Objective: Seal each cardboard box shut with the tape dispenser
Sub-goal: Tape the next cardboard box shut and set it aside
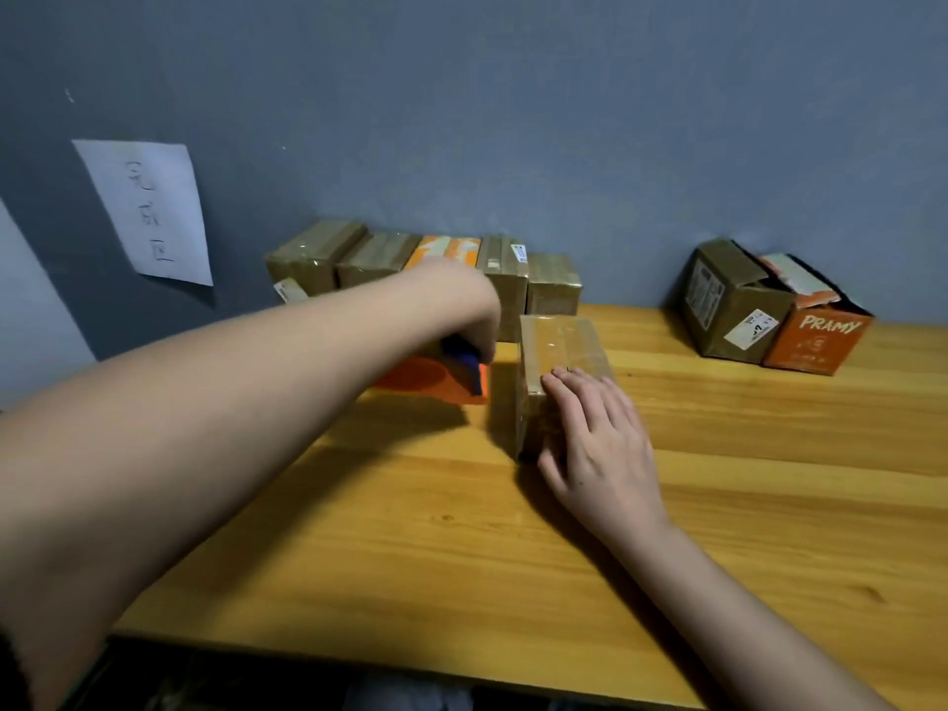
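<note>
Five taped boxes (426,264) line the wall, two untaped boxes (769,310) sit far right, one taped box (559,372) lies mid-table under the right hand (595,443), fingers flat, while the left hand (461,305) grips the tape dispenser (464,364) beside it.

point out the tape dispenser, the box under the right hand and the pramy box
tape dispenser (464,369), head view, blue handle below the left hand
taped box (561,341), head view, top face
PRAMY box (815,346), head view, orange front face
</note>
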